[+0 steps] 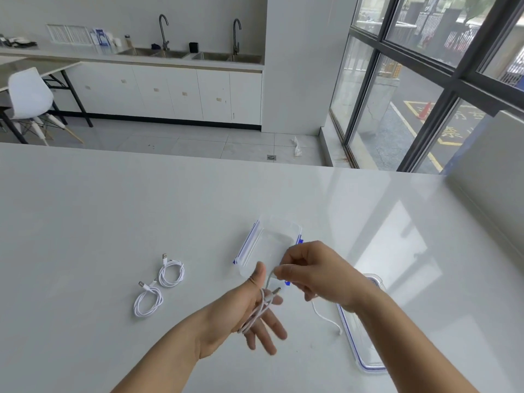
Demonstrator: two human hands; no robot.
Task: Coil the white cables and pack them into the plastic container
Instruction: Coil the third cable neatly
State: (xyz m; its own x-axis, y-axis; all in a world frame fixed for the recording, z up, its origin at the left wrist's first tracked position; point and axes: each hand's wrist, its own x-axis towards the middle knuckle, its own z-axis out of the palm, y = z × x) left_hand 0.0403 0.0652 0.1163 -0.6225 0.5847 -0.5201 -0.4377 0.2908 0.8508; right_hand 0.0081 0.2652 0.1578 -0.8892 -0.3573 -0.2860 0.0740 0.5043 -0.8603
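Head view: hands coil a white cable (pixel 256 315) over a table (pixel 113 208).
Clear container (pixel 283 224) behind them, lid (pixel 365 346) at right; left hand (pixel 252 310) carries loops on straight, spread fingers; right hand (pixel 314 270) pinches the cable; two coiled cables (pixel 171 275) lie left.

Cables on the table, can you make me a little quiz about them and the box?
1. How many coiled white cables lie on the table?
2. True or false: the plastic container stands open, its lid lying on the table.
3. The right hand pinches a third cable. What is it looped round? A. the left hand B. the lid C. the container
Key: 1. two; 2. true; 3. A.
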